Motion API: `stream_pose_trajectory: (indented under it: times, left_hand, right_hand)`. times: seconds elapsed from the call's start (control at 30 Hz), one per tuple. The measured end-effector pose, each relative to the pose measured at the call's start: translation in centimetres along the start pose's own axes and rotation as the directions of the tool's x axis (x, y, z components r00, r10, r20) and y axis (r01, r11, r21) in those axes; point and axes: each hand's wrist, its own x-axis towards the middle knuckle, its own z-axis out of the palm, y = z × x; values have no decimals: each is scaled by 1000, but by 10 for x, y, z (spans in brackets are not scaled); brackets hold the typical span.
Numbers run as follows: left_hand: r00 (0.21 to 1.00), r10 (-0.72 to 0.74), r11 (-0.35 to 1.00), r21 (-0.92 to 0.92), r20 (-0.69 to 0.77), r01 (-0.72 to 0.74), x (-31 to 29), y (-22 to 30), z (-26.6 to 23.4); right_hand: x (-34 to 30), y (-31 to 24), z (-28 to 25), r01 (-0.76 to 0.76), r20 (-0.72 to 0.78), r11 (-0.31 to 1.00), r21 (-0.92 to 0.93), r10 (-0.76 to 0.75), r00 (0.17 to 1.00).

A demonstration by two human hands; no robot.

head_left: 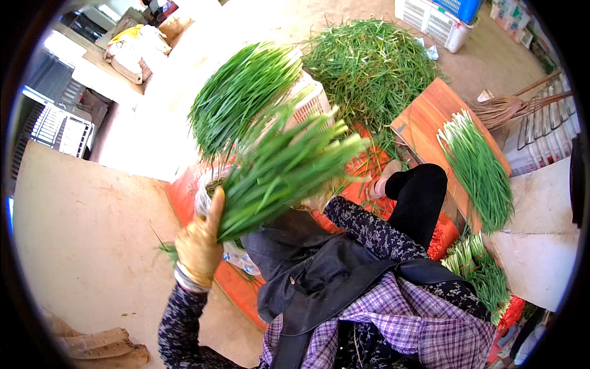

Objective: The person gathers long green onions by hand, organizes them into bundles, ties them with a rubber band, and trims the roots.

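The left hand [200, 249], in a yellowish glove, is closed around the leafy end of a bunch of long green leaves [279, 175], its thumb laid up along the near side. A few leaf tips poke out to the left behind the fist. The right hand [318, 200] is mostly hidden behind the bunch, just beyond its sleeve; I cannot tell whether its fingers grip anything. The two hands are apart, with the bunch slanting up and rightward from the left one, pale stem ends foremost and blurred.

Below the bunch, a clear plastic bag [241, 258] carries bluish marks too small to read.

Just past the held bunch, a stack of similar leaves [243, 98] lies on a white crate [312, 101]. Beside it sits a tangled heap of loose greens [375, 67]. To the right, another bunch [476, 169] rests on a wooden board [424, 126], and tied bundles [482, 267] lie nearer the person. Orange-red sheeting [243, 298] spreads underneath.
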Motion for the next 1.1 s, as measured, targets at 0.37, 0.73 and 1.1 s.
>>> stream_pose_trajectory:
  times: [0.37,0.73,1.1]
  left_hand:
    - [998,-61,973,-220,19,63,-12,-25,104]
    - [918,-252,958,-211,-308,192,277,-160,150]
    - [980,-189,973,-144,-57,179,333,-187,272]
  right_hand:
    - [7,-88,-12,262,-206,817,-513,-414,887]
    - [191,-354,-45,-196,371,-512,-836,-792,485]
    - [99,-165,-80,205,-336,680,-704,-573,748]
